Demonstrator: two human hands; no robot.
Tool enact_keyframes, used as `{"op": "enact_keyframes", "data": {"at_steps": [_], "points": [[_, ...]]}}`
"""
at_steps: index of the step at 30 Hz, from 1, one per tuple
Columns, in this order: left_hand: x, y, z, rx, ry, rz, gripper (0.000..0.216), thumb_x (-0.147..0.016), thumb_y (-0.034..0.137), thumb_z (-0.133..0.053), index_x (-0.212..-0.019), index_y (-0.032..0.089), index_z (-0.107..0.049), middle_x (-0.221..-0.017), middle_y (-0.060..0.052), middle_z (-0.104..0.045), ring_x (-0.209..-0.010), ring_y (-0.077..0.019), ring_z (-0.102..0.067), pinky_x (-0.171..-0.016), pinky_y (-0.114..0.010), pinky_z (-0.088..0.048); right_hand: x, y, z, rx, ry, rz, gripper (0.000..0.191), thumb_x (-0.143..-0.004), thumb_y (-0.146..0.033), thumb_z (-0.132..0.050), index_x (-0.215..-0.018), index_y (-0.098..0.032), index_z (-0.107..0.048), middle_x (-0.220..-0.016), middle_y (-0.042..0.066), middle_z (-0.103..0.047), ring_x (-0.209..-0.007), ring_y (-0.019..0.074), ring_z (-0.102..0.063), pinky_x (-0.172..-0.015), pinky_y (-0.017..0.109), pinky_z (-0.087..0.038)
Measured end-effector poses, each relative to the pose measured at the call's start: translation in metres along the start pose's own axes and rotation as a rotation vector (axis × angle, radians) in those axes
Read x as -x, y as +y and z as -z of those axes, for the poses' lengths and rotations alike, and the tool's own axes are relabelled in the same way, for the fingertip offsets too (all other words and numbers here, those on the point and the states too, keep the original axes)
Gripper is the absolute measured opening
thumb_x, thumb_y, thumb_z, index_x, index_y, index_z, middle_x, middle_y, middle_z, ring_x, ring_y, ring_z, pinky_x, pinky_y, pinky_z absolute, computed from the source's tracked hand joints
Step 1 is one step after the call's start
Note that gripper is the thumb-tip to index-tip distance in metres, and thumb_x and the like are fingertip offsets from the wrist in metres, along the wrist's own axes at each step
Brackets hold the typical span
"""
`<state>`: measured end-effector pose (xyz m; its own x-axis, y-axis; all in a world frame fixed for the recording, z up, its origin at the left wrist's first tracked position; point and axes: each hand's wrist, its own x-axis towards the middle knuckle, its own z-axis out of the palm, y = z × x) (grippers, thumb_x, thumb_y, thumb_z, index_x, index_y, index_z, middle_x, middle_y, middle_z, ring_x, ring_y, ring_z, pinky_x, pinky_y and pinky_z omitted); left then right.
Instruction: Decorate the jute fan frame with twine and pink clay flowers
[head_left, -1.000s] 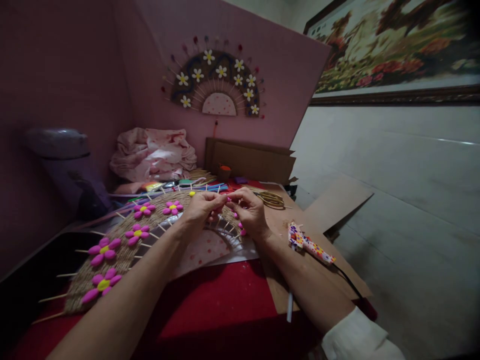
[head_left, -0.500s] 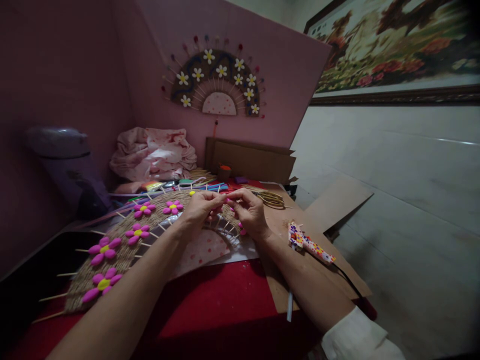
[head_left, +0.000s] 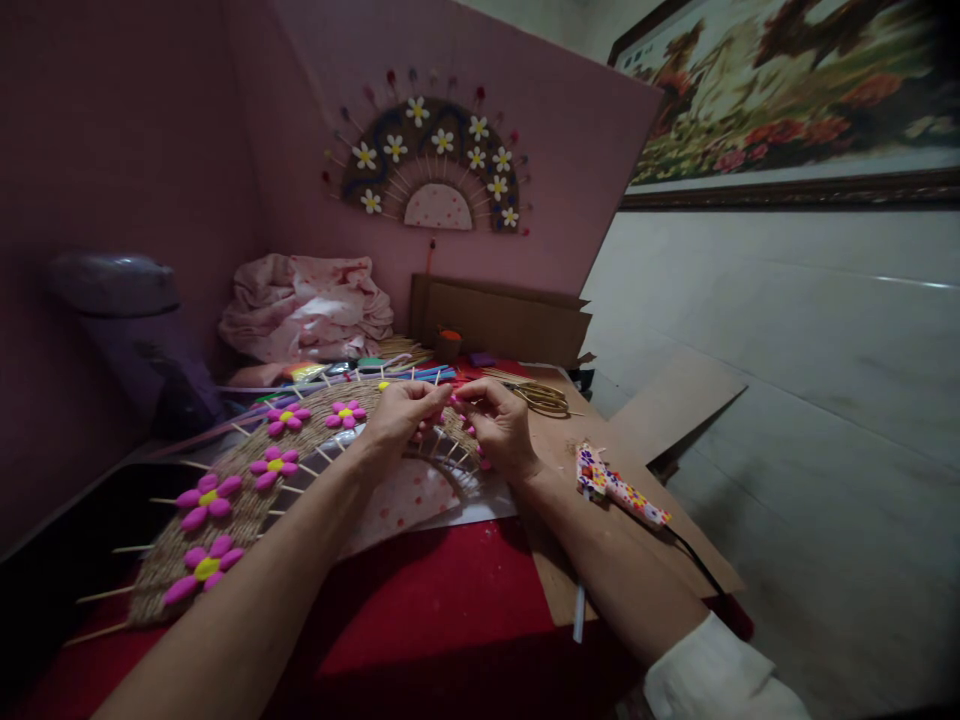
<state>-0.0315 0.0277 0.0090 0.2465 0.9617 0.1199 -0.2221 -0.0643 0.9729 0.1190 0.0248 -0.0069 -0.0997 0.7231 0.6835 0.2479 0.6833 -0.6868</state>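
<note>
My left hand (head_left: 401, 415) and my right hand (head_left: 499, 425) meet fingertip to fingertip over the upper right part of a half-round fan. Both hands are closed in a pinch. What they pinch is very small and mostly hidden by the fingers; a bit of pink shows close by. The fan has a twine-wrapped band (head_left: 161, 570), thin wooden sticks jutting out, and a pink dotted cloth centre (head_left: 409, 500). Several pink clay flowers (head_left: 210, 500) with yellow middles lie on the band. A yellow clay dot (head_left: 384, 385) sits near my left hand. My forearms cover part of the fan.
A flower-patterned glue gun (head_left: 619, 488) lies on cardboard (head_left: 555, 580) to the right, with gold-handled scissors (head_left: 546, 399) behind my right hand. Crumpled pink cloth (head_left: 307, 305) and a purple bottle (head_left: 139, 340) stand at the back left. A finished fan (head_left: 439, 150) hangs on the wall.
My hands stay in nearly the same place, with only slight shifts of the fingers and the right hand. Nothing else has visibly moved.
</note>
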Motion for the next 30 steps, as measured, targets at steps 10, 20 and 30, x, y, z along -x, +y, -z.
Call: {"op": "enact_keyframes", "data": {"at_steps": [10,20,30], "points": [[-0.0002,-0.0004,0.0006,-0.066,-0.029,-0.03,0.035,-0.063,0.045,-0.074,-0.06,0.013,-0.061,-0.047,0.003,-0.047,-0.036,-0.0023,-0.031,-0.036,-0.018,-0.016,-0.0007,-0.0033,0.0022,0.073,-0.022,0.103,0.008,-0.081,-0.025,-0.061,-0.087,-0.022,-0.065,-0.085,0.003,-0.064,-0.075,0.0146,-0.059,-0.063,0.027,-0.047],[-0.0038,-0.0019,-0.0022,-0.3,0.064,-0.2,0.033,-0.068,0.044,-0.067,-0.059,0.013,-0.061,-0.05,0.002,-0.051,-0.042,-0.0051,-0.037,-0.039,-0.018,-0.023,-0.003,-0.004,0.002,0.16,-0.064,0.099,0.007,-0.082,-0.023,-0.059,-0.081,-0.018,-0.063,-0.077,0.003,-0.061,-0.071,0.0142,-0.056,-0.064,0.026,-0.045],[-0.0067,-0.0027,-0.0018,0.012,0.137,-0.171,0.032,-0.07,0.04,-0.066,-0.058,0.015,-0.051,-0.046,0.005,-0.046,-0.035,-0.0036,-0.033,-0.034,-0.016,-0.022,-0.0015,-0.0007,0.0014,0.054,-0.029,-0.008,0.018,-0.081,-0.035,-0.059,-0.078,-0.017,-0.06,-0.071,0.001,-0.059,-0.059,0.0105,-0.054,-0.055,0.023,-0.045]]}}
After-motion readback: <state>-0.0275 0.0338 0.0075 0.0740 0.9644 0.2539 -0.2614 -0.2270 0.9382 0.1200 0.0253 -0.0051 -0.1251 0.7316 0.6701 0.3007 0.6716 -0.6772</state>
